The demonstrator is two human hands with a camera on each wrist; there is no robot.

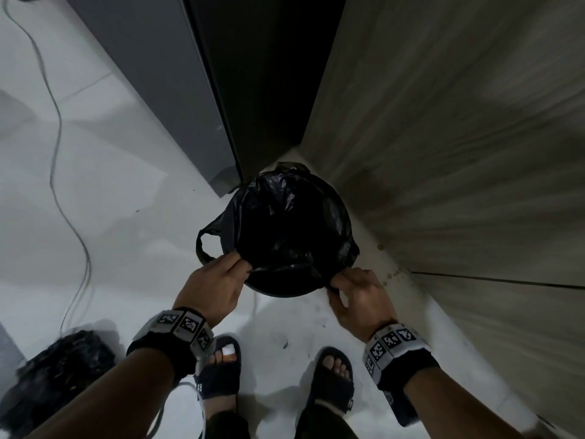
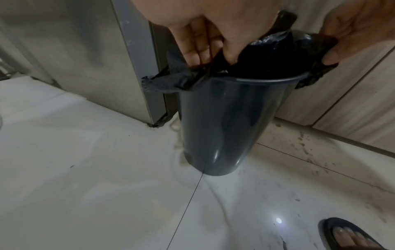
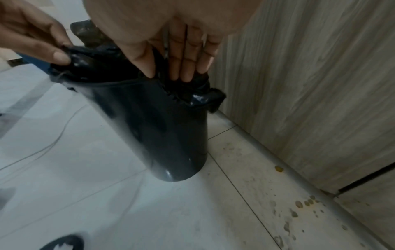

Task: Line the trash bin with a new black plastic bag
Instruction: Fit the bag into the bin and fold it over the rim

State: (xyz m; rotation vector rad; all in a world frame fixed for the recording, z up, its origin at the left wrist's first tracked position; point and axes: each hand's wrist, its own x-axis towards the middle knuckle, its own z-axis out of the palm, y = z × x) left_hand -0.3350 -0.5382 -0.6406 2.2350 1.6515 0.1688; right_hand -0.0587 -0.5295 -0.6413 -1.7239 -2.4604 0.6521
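Sandals [image 1: 218, 369] on my feet are standing nearest on the white tile floor [image 1: 95, 185]. My left hand [image 1: 211, 288] and right hand [image 1: 357, 299] are each pinching the black plastic bag [image 1: 285, 213] at the near rim of the trash bin [image 2: 220, 128], fingers curled on its edge. Beyond, the bin is sitting between a grey panel [image 1: 152, 74] and wood-grain cabinet [image 1: 459, 122]; a cable [image 1: 57, 153] is trailing left.
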